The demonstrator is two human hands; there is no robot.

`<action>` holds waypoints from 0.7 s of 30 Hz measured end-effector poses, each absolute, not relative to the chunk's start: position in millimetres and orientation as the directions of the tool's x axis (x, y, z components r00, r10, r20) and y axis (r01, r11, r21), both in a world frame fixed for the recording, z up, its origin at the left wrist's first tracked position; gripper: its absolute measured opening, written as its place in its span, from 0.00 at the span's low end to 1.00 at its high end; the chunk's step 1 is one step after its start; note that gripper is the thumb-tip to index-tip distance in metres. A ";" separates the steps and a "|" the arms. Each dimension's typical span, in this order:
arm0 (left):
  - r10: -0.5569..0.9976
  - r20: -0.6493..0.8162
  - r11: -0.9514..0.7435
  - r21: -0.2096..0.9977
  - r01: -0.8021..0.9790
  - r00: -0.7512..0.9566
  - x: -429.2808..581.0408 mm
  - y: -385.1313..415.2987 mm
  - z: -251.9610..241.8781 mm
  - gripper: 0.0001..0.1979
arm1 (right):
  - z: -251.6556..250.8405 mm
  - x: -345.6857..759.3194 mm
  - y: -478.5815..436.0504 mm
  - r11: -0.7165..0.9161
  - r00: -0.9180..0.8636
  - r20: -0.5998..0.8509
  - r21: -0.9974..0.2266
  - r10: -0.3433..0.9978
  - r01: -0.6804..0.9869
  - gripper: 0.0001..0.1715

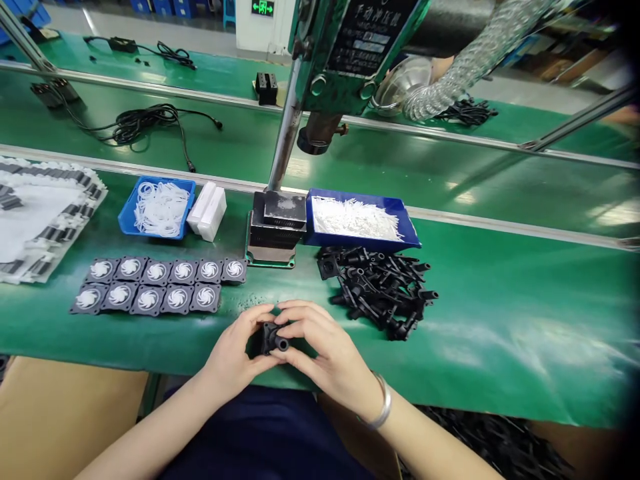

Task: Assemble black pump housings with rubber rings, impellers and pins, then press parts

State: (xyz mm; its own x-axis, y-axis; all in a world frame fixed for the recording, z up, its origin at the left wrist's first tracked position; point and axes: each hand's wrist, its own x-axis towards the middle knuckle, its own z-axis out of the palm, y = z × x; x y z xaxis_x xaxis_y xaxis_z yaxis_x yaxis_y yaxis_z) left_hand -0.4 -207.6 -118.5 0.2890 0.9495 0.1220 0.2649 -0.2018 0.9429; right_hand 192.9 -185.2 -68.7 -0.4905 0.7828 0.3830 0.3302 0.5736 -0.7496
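Note:
In front of my body, at the table's near edge, both hands hold a black plastic cover with a pipe stub (274, 339). My left hand (231, 347) closes on its left side, fingers and thumb curved round it. My right hand (327, 347) grips it from the right, fingertips near the stub. The stub points toward me; the cover's underside is hidden. Left of my hands lie two rows of square black housings (147, 300) with white finned wheels in them. A pile of similar black covers (380, 287) lies to the right.
A manual press (345, 60) stands ahead, its black block base (277, 220) on the table. Beside it are a blue tray (363, 243) of white pins and a blue bin (129, 217) of white rings. White blocks (207, 211) and stacked white-grey sheets (40, 227) are left.

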 end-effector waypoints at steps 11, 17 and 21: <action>0.925 0.166 -0.279 0.908 0.314 0.340 -4.8 -207.1 -119.3 0.30 | -72.0 190.5 -184.5 0.556 -0.525 0.335 -0.756 0.782 0.345 0.07; 0.894 0.179 -0.332 0.880 0.338 0.411 -12.6 -201.9 -115.8 0.28 | -76.7 189.2 -184.7 0.547 -0.512 0.341 -0.769 0.789 0.331 0.09; 0.883 0.225 -0.382 0.855 0.351 0.413 -12.8 -203.0 -120.2 0.29 | -82.3 187.6 -188.7 0.538 -0.501 0.337 -0.774 0.797 0.334 0.08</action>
State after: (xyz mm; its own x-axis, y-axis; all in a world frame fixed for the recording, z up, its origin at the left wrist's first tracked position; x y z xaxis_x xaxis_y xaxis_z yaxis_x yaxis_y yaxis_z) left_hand -12.8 -203.0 -120.2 0.4127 0.8827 0.2246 0.3508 -0.3816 0.8552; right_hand 187.6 -188.7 -82.3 -0.5008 0.7971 0.3375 0.3342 0.5377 -0.7740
